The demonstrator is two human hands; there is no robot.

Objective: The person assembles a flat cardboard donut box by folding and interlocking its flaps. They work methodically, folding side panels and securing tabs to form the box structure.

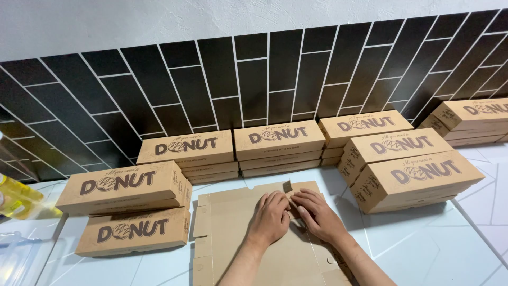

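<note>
Flat cardboard sheet (238, 238): lies unfolded on the desk (423, 249), between stacks of folded boxes (127, 212). Left hand (270, 217) and right hand (317, 212): fingers bent, pressing its upper edge. Risk: uneven pressure may crease a crooked fold or tear a tab.

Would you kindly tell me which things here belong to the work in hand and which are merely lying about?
In hand:
- flat cardboard blank, unfolded on the white table
- left hand and right hand, both pressing on it
- folded brown boxes, stacked at left, behind and at right

Lying about:
- yellow bottle at the left edge
- black tiled wall
</note>
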